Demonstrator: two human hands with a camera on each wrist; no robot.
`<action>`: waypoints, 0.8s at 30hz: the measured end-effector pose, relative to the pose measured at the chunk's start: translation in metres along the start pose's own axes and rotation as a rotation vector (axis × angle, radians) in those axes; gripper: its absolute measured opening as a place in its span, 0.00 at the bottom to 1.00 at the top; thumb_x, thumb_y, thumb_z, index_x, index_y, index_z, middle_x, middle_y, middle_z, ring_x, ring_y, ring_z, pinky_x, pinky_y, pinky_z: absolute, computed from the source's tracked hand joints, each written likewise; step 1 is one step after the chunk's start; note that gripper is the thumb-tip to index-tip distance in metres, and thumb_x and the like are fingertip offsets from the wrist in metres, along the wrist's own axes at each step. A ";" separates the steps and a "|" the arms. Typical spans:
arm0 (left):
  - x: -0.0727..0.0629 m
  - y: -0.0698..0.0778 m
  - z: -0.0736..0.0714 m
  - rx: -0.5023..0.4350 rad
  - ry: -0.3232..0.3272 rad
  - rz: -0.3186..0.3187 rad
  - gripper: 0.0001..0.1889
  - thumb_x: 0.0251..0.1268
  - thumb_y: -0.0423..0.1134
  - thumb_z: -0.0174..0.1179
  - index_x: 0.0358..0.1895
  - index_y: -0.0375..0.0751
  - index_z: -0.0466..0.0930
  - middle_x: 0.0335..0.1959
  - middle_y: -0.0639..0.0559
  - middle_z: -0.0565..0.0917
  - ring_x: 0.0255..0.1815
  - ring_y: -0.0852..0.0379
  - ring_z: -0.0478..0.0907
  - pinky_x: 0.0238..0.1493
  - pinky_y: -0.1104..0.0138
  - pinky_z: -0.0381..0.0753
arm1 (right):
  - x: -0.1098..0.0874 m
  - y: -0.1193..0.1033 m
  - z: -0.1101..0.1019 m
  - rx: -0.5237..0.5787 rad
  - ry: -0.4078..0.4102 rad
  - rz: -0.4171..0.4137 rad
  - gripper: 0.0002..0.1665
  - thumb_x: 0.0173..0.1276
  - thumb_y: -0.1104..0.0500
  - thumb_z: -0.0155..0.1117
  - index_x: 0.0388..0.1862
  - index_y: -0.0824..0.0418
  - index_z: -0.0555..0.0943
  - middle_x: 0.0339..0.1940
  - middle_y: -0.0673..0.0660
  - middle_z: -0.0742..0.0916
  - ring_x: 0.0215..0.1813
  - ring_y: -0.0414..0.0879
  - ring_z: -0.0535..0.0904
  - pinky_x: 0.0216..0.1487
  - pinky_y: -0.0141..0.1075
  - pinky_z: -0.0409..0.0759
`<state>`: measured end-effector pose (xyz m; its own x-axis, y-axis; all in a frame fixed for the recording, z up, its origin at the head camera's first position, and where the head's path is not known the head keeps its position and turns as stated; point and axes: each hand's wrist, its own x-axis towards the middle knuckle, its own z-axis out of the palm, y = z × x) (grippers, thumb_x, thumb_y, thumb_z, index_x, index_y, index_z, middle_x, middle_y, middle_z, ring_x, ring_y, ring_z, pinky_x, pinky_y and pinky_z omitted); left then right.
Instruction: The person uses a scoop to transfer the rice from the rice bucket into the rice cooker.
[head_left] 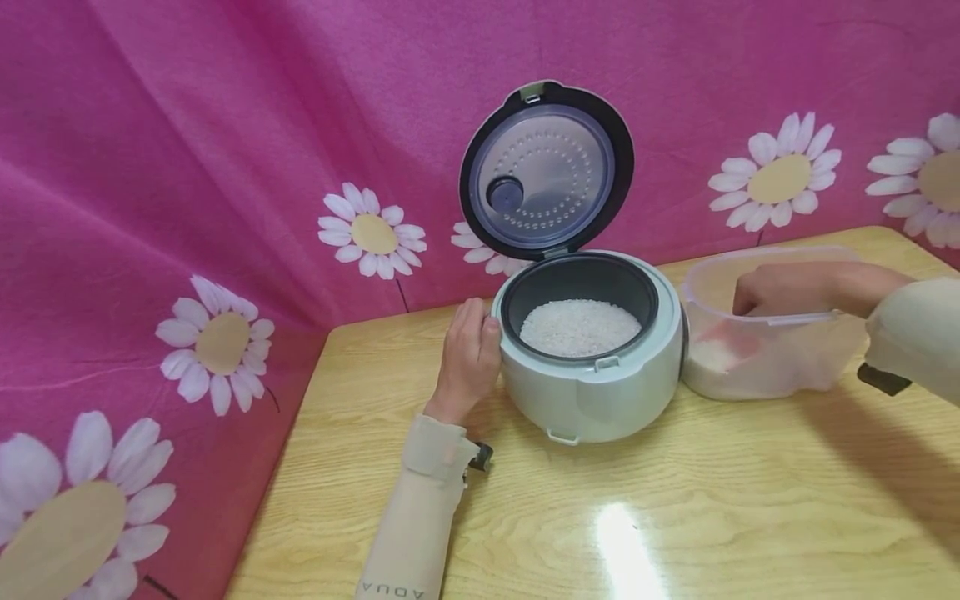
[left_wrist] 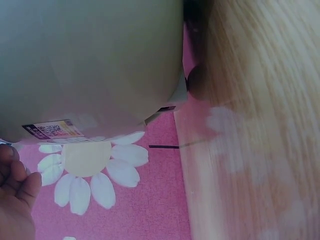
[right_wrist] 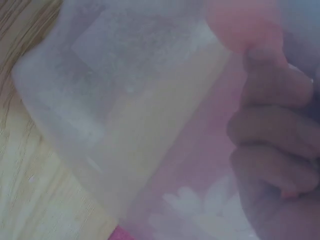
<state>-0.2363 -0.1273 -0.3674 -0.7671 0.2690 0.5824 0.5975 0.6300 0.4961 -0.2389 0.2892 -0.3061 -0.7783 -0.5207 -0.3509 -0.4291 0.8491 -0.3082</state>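
A white rice cooker (head_left: 600, 400) stands on the table with its lid (head_left: 551, 171) raised. White rice (head_left: 581, 327) lies in its dark inner pot (head_left: 536, 287). My left hand (head_left: 468, 354) rests against the cooker's left side, close to the rim, fingers loosely bent; in the left wrist view the hand (left_wrist: 17, 195) is at the cooker's edge. To the right of the cooker, my right hand (head_left: 787, 287) reaches down into a translucent plastic container (head_left: 795, 367). Through its cloudy wall, the curled fingers (right_wrist: 272, 127) grip a pink scoop (right_wrist: 247, 22), whose lower part is blurred. More rice (head_left: 712, 357) lies in the container.
The wooden table (head_left: 360, 400) meets a pink cloth backdrop (head_left: 247, 125) with large white flowers along its back and left edges. The raised lid stands just in front of that cloth. The container sits right beside the cooker.
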 end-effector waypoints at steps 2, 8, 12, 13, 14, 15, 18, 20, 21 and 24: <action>0.001 0.000 -0.001 -0.001 -0.001 -0.003 0.18 0.77 0.47 0.37 0.40 0.35 0.69 0.35 0.41 0.72 0.41 0.48 0.71 0.45 0.61 0.71 | -0.001 -0.001 -0.001 0.005 0.005 0.002 0.11 0.69 0.59 0.63 0.29 0.46 0.87 0.22 0.41 0.79 0.25 0.30 0.71 0.31 0.27 0.69; 0.000 0.000 -0.002 0.003 0.007 -0.014 0.18 0.75 0.46 0.37 0.40 0.35 0.69 0.35 0.41 0.73 0.41 0.47 0.72 0.44 0.60 0.72 | 0.000 -0.005 -0.002 -0.007 0.031 0.019 0.10 0.68 0.58 0.63 0.28 0.46 0.86 0.22 0.40 0.78 0.25 0.31 0.69 0.31 0.27 0.68; 0.000 -0.001 -0.001 0.004 0.005 -0.013 0.17 0.75 0.46 0.37 0.40 0.35 0.69 0.35 0.41 0.73 0.41 0.47 0.71 0.44 0.61 0.72 | 0.001 -0.003 -0.001 0.003 0.032 0.010 0.12 0.67 0.58 0.62 0.22 0.50 0.84 0.18 0.40 0.74 0.22 0.30 0.65 0.27 0.26 0.64; 0.000 -0.001 -0.001 0.003 0.006 -0.010 0.17 0.76 0.45 0.37 0.40 0.34 0.69 0.35 0.41 0.73 0.41 0.47 0.71 0.44 0.61 0.72 | 0.000 -0.003 0.000 0.006 0.034 0.012 0.12 0.67 0.58 0.62 0.23 0.50 0.84 0.18 0.40 0.75 0.22 0.30 0.66 0.27 0.26 0.64; 0.001 -0.001 0.000 0.001 0.008 -0.004 0.17 0.75 0.45 0.37 0.39 0.34 0.69 0.35 0.41 0.72 0.40 0.47 0.71 0.44 0.61 0.71 | 0.000 -0.002 0.000 0.006 0.039 0.016 0.11 0.67 0.58 0.62 0.24 0.50 0.84 0.19 0.40 0.75 0.22 0.30 0.66 0.27 0.26 0.64; 0.001 -0.001 0.000 0.000 0.010 0.002 0.17 0.75 0.45 0.37 0.39 0.34 0.69 0.34 0.41 0.72 0.40 0.47 0.71 0.44 0.61 0.71 | -0.001 -0.001 0.001 -0.001 0.044 0.020 0.10 0.68 0.58 0.62 0.27 0.50 0.85 0.21 0.41 0.77 0.24 0.31 0.68 0.29 0.27 0.66; 0.001 -0.001 0.002 0.002 0.027 0.037 0.17 0.75 0.44 0.37 0.37 0.33 0.69 0.33 0.40 0.72 0.39 0.46 0.71 0.43 0.59 0.71 | -0.004 0.000 0.003 -0.007 0.050 0.042 0.08 0.69 0.57 0.62 0.32 0.48 0.87 0.25 0.42 0.81 0.28 0.33 0.72 0.33 0.28 0.70; 0.001 -0.001 0.002 0.002 0.043 0.063 0.17 0.75 0.44 0.38 0.36 0.33 0.68 0.32 0.40 0.72 0.38 0.44 0.71 0.43 0.58 0.71 | -0.005 0.000 0.003 -0.001 0.045 0.054 0.09 0.69 0.57 0.62 0.32 0.47 0.87 0.25 0.42 0.82 0.28 0.33 0.72 0.33 0.29 0.70; 0.001 -0.001 0.002 0.001 0.051 0.074 0.17 0.76 0.44 0.38 0.35 0.32 0.68 0.32 0.39 0.71 0.38 0.44 0.71 0.42 0.57 0.71 | -0.006 -0.001 0.003 -0.003 0.043 0.059 0.09 0.69 0.56 0.62 0.30 0.47 0.87 0.23 0.42 0.81 0.27 0.33 0.72 0.31 0.29 0.70; 0.000 -0.002 0.001 0.000 0.069 0.078 0.16 0.75 0.43 0.39 0.35 0.33 0.67 0.31 0.39 0.71 0.37 0.44 0.70 0.42 0.57 0.70 | -0.004 -0.002 0.000 0.001 0.052 0.062 0.12 0.70 0.55 0.62 0.25 0.48 0.85 0.20 0.42 0.77 0.24 0.32 0.69 0.29 0.28 0.68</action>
<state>-0.2374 -0.1272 -0.3691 -0.7003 0.2665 0.6622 0.6550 0.6087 0.4477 -0.2348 0.2897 -0.3037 -0.8264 -0.4616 -0.3225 -0.3786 0.8794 -0.2886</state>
